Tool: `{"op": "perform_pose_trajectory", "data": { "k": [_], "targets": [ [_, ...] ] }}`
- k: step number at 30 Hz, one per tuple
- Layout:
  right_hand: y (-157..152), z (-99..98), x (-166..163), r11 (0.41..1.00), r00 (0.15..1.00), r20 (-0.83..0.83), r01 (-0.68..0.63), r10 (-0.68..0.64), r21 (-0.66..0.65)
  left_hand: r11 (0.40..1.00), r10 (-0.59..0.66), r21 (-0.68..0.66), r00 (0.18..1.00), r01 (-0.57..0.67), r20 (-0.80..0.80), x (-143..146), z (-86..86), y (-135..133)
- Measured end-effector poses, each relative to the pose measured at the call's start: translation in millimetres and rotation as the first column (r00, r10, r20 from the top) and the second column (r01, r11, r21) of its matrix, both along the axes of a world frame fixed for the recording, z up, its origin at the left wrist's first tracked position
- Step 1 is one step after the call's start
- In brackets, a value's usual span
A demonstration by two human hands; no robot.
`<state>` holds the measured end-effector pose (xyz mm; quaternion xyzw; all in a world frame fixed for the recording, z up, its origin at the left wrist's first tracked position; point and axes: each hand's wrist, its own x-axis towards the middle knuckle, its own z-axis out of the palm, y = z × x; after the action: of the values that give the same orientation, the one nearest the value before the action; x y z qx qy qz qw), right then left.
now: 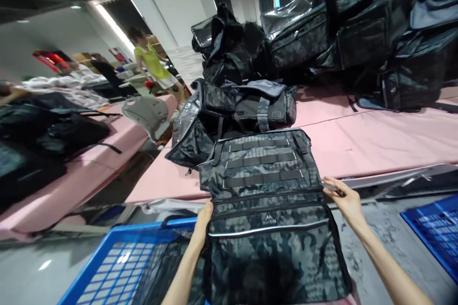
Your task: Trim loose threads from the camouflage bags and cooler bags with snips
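A dark grey camouflage bag (268,252) with a logo, a pale piping line and several black webbing straps lies opened out in front of me, its upper part resting on the pink table. My left hand (203,224) grips its left edge beside the zip seam, with the fingers partly hidden behind the fabric. At the opposite edge, level with the same seam, my right hand (344,201) is closed on the bag with thumb and fingertips. Whether a zip pull is also between those fingers is too small to tell.
More camouflage bags (250,105) lie just beyond on the pink table (379,138). A tall pile of bags (372,33) rises behind. Below left stands a blue plastic crate (114,267) with dark fabric inside; another blue crate (436,228) is at right. A grey chair (146,112) and a person (153,62) are farther left.
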<state>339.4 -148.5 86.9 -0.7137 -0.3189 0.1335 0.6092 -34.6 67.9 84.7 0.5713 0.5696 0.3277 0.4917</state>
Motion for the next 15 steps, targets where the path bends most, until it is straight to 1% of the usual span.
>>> {"op": "perform_pose_trajectory", "data": {
  "k": [2,3,5,6,7,8,9,11,12,13,14,15],
  "targets": [
    [10,17.1,10,0.998,0.989,0.141,0.030,-0.036,0.046,0.999,-0.044,-0.007,0.999,0.044,0.014,-1,-1.3,0],
    [16,26.9,13,0.997,0.976,0.213,0.025,-0.039,0.070,0.998,-0.054,-0.021,0.998,0.054,0.013,-2,-2.0,-2],
    [34,46.7,13,0.995,0.936,0.353,-0.036,0.002,0.090,0.998,-0.050,-0.041,0.999,0.050,-0.008,-2,-4.0,-5],
    [44,55.5,12,0.994,0.912,0.409,-0.073,0.035,0.077,0.998,-0.045,-0.044,0.999,0.044,-0.024,-2,-5.2,-6],
    [54,62.8,10,0.993,0.896,0.440,-0.099,0.062,0.061,0.998,-0.035,-0.046,0.998,0.033,-0.042,-1,-6.5,-6],
    [64,68.5,9,0.992,0.899,0.431,-0.115,0.082,0.051,0.999,-0.028,-0.046,0.998,0.025,-0.060,-1,-7.5,-7],
    [73,72.5,8,0.990,0.930,0.357,-0.123,0.092,0.065,0.999,-0.026,-0.046,0.997,0.023,-0.076,-1,-7.8,-6],
    [87,76.7,11,0.982,0.994,0.072,-0.097,0.087,0.163,1.000,-0.023,-0.012,0.995,0.022,-0.102,-3,-4.0,-6],
    [92,77.7,14,0.973,0.993,-0.084,-0.067,0.088,0.219,1.000,-0.006,0.027,0.993,0.009,-0.116,-4,1.2,-5],
    [96,78.5,19,0.964,0.973,-0.212,-0.031,0.089,0.264,0.996,0.038,0.085,0.991,-0.027,-0.130,-4,9.4,-4],
    [98,79.5,24,0.956,0.950,-0.298,0.001,0.090,0.292,0.982,0.116,0.168,0.983,-0.091,-0.142,-3,20.4,-3],
    [98,80.7,28,0.952,0.935,-0.344,0.022,0.089,0.307,0.946,0.215,0.278,0.965,-0.169,-0.147,2,34.0,-2]
  ]
}}
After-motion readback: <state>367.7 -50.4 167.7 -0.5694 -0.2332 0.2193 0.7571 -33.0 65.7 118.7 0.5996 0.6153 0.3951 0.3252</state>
